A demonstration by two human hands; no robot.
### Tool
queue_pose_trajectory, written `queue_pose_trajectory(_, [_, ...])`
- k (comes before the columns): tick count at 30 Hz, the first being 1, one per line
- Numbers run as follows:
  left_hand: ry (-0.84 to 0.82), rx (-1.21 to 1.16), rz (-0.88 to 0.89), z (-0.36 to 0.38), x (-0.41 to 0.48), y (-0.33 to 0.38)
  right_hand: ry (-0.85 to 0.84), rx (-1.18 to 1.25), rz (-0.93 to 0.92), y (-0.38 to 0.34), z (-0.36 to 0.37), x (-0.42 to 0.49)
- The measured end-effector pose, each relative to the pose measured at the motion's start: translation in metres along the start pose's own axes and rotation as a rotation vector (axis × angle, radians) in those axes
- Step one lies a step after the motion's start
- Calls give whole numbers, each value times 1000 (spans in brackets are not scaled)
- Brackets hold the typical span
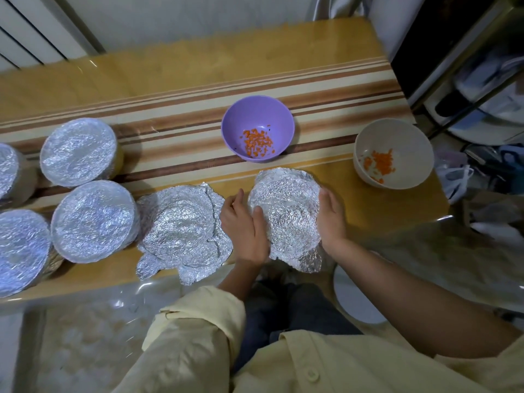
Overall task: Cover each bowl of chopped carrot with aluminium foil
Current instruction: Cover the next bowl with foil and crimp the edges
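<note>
My left hand (243, 228) and my right hand (331, 219) hold a crumpled aluminium foil sheet (286, 217) by its left and right edges at the table's near edge. My left thumb lies on top of the foil. Whatever is under this sheet is hidden. Beyond it stands an uncovered purple bowl (256, 129) with chopped carrot. An uncovered beige bowl (394, 154) with carrot stands at the right. A second loose pile of crumpled foil (181, 228) lies just left of my left hand.
Several foil-covered bowls stand at the left, among them one at the back (79, 151) and one nearer (93, 222). The striped table (184, 114) ends just right of the beige bowl. Shelving and bags (482, 109) crowd the right side.
</note>
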State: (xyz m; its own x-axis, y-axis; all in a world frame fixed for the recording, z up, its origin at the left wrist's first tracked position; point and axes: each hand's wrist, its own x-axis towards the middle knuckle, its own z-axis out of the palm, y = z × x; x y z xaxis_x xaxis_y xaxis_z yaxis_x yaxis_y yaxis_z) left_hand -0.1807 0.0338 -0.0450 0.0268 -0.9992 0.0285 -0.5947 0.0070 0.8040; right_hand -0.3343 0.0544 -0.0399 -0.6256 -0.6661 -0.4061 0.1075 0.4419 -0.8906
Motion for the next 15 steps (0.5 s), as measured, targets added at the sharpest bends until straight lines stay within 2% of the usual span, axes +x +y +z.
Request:
queue_pose_trajectory(5, [-11, 112, 70, -1, -8, 5, 207, 171, 122, 3, -8, -9])
queue_pose_trajectory(10, [-50, 99, 82, 2, -6, 12, 195, 297, 187, 13, -11, -24])
queue_pose_trajectory(14, [-71, 157, 163, -3, 9, 9, 188, 186, 224, 13, -22, -26])
queue_pose_trajectory(15, [-58, 207, 181, -5, 11, 9, 179, 110, 172, 11, -27, -25])
